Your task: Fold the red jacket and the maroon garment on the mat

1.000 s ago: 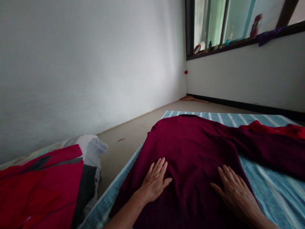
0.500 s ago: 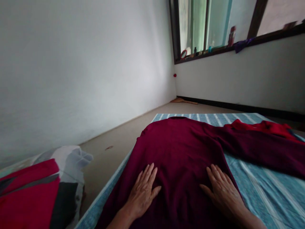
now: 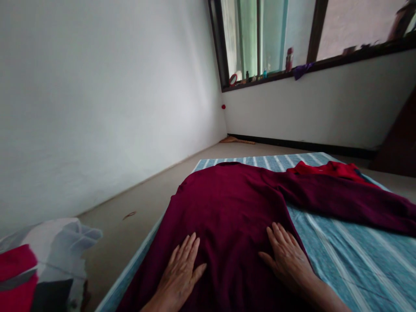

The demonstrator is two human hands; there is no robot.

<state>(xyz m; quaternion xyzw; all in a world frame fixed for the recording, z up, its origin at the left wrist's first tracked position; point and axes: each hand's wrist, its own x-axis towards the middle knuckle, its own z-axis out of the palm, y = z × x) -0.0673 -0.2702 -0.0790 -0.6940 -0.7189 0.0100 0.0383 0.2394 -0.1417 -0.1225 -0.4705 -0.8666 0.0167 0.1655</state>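
Observation:
A dark maroon long-sleeved top (image 3: 227,203) lies spread out with its collar at the far end. One sleeve stretches away to the right; the left sleeve runs down along the body side. My left hand (image 3: 182,268) rests flat on the left part of the top, fingers extended. On the right part, my right hand (image 3: 286,255) also lies flat with the thumb out to the side. Some creases run through the cloth between the hands. The lower end of the top is outside the view.
Beneath the top is a blue sheet with white stripes (image 3: 351,251). A red garment (image 3: 328,170) lies behind the right sleeve. At lower left are red and grey cloth (image 3: 16,277) and white plastic wrapping (image 3: 61,238). A broom (image 3: 235,140) lies by the far corner, beneath a windowsill holding small items.
The view has turned to the right, so the surroundings sit further left. Both hands stay flat in about the same places on the top.

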